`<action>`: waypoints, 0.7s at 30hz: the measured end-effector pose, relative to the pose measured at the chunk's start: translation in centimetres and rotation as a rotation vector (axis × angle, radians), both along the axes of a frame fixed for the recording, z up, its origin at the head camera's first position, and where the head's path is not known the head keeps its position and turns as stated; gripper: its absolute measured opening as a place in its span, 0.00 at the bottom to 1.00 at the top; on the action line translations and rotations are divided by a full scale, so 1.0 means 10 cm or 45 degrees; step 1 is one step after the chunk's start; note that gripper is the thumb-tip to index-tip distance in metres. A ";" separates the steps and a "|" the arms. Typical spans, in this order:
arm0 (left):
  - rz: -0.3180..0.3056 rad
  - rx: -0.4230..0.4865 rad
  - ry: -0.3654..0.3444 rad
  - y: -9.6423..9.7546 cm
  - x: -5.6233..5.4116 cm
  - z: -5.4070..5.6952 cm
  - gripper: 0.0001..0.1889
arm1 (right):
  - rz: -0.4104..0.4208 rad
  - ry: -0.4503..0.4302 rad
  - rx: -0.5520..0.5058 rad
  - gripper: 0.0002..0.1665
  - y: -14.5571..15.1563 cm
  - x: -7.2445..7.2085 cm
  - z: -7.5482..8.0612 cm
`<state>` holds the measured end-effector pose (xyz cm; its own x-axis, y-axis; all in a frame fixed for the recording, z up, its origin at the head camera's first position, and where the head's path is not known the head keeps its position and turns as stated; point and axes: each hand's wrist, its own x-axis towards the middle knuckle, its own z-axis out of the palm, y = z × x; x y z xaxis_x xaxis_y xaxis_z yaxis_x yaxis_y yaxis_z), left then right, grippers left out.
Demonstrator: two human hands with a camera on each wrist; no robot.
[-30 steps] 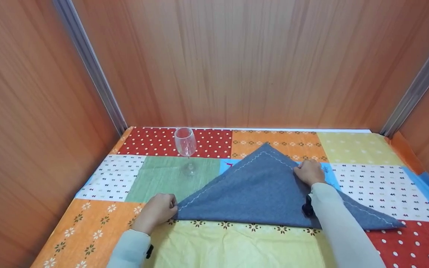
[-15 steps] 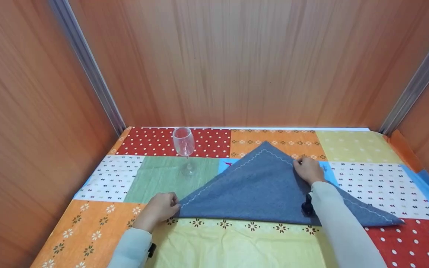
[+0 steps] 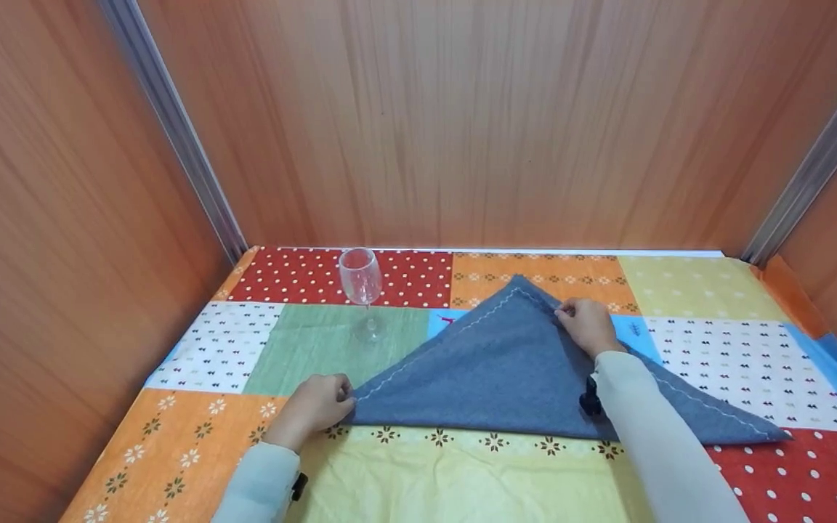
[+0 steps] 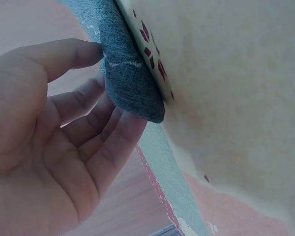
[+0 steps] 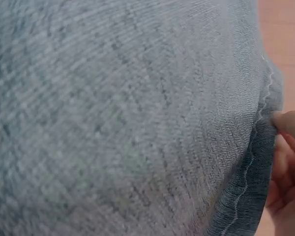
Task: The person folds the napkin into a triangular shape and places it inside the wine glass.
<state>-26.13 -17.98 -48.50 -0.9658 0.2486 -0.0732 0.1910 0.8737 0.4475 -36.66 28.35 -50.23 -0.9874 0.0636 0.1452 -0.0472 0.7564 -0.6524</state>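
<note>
A blue-grey cloth napkin [image 3: 462, 378] with white zigzag stitching lies folded into a triangle, its peak pointing to the back. My left hand [image 3: 317, 403] pinches the left corner; in the left wrist view the thumb of that hand [image 4: 49, 128] is on one side of the cloth corner [image 4: 130, 78] and the fingers are on the other. Higher up, on the right slanting edge, my right hand [image 3: 587, 323] pinches the hem [image 5: 248, 177] between thumb and fingers. Part of the cloth is hidden under the right forearm. A clear wine glass [image 3: 362, 280] stands upright beyond the left hand.
A patchwork-patterned tablecloth [image 3: 208, 436] covers the table. Wood-grain panels [image 3: 418, 131] with metal corner posts [image 3: 171, 131] enclose the back and sides. The right sleeve [image 3: 658, 428] crosses over the cloth.
My right hand has slid a little left and back along the napkin's edge toward the peak. The left hand stays at its corner almost unmoved.
</note>
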 end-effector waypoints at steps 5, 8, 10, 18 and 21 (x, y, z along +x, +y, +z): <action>0.014 0.030 -0.003 0.00 -0.01 -0.01 0.04 | -0.114 0.171 0.007 0.14 -0.01 -0.01 0.08; 0.028 0.055 -0.005 -0.01 -0.01 -0.02 0.03 | -0.221 0.250 -0.057 0.14 -0.01 -0.02 0.11; 0.034 0.067 0.004 -0.01 -0.01 -0.03 0.03 | -0.282 0.283 -0.093 0.14 -0.01 -0.02 0.12; 0.035 0.096 -0.005 0.00 -0.02 -0.02 0.05 | -0.188 -0.106 0.203 0.23 0.05 0.05 0.04; 0.025 0.088 -0.027 0.03 -0.03 -0.01 0.10 | -0.112 -0.184 0.227 0.22 0.08 0.06 0.00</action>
<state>-26.43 -17.64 -48.63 -0.9690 0.2347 -0.0766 0.1640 0.8440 0.5107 -36.10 29.17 -50.20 -0.9905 0.1360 0.0196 0.1077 0.8571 -0.5038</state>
